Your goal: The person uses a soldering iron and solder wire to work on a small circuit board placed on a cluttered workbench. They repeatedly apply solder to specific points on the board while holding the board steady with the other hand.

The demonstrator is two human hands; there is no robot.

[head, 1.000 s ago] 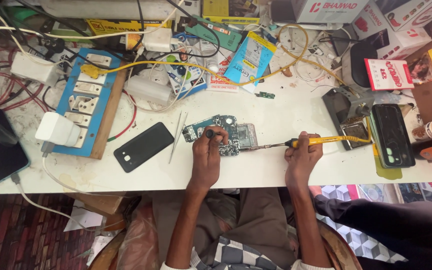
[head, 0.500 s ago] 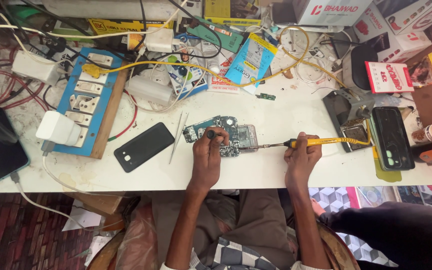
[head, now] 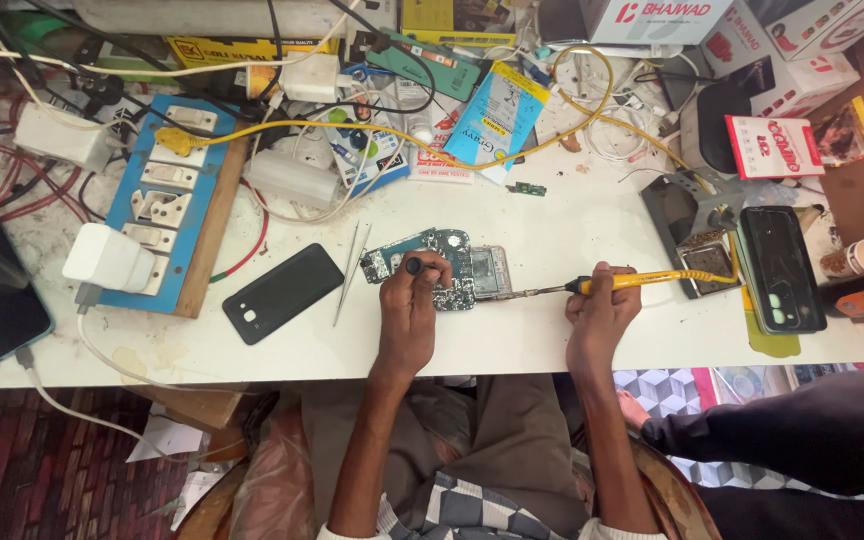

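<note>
An opened phone with its circuit board bare (head: 457, 268) lies on the white table (head: 552, 330) near the front edge. My left hand (head: 409, 310) rests on the board's left part and pinches a small dark-tipped tool upright over it. My right hand (head: 600, 312) grips a yellow-handled soldering iron (head: 642, 281), its metal tip reaching left to the board's right edge. A pair of tweezers (head: 350, 270) lies just left of the board.
A black phone back cover (head: 282, 292) lies left of the tweezers. A blue switch board (head: 167, 205) with a white charger sits far left, a dark phone (head: 780, 268) and iron stand at right. Cables, boxes and packets crowd the back. Another person's dark sleeve (head: 802, 445) is at lower right.
Both hands hold nearly the same pose. The person's dark sleeve at lower right has shifted slightly.
</note>
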